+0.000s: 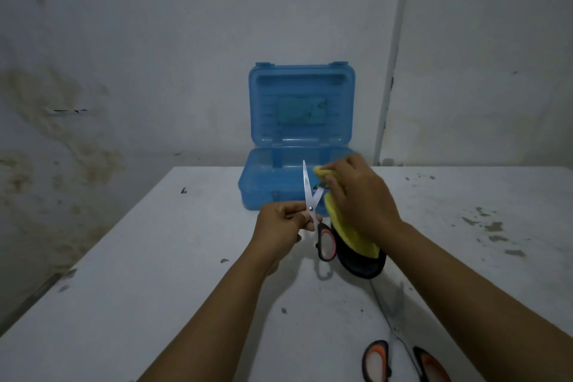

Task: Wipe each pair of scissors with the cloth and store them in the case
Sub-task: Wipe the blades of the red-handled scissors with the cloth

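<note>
Yellow cloth [350,226]: right hand [362,195] grips it, rubbing one blade.
Open scissors [311,195]: left hand [279,226] pinches them at the pivot.
Blue case [297,133]: open, seemingly nothing stored.
Second scissors [403,360]: unwiped, on table [155,257].

- Bare, dim room, type unclear: stained, discoloured plaster wall [62,121] at far left.
- White pipe [391,71] runs down far wall.
- Scuffed white tabletop [155,257].

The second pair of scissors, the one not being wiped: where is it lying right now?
In the head view, the second pair of scissors lies on the white table at the bottom right, beneath the right forearm.
</note>
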